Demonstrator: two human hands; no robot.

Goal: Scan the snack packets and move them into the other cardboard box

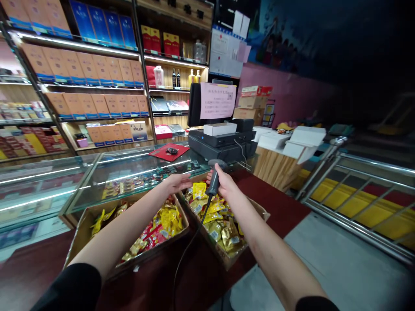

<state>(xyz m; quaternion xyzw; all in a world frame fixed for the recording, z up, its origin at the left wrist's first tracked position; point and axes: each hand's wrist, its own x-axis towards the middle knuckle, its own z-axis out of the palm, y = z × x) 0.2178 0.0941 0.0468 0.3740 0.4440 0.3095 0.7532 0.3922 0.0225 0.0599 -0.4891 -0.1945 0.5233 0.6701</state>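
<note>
My right hand is wrapped round the handle of a black barcode scanner, whose cord hangs down over the dark red counter. Beneath it is a cardboard box full of small yellow and gold snack packets. My left hand is held out over the gap between the two boxes, fingers stretched and apart, with nothing in it. Below my left forearm lies a second cardboard box with yellow, red and gold packets.
A glass display case runs behind the boxes, with a red mat on top. The monitor and black till stand beyond. A metal railing is at right; shelves of boxed goods line the back left.
</note>
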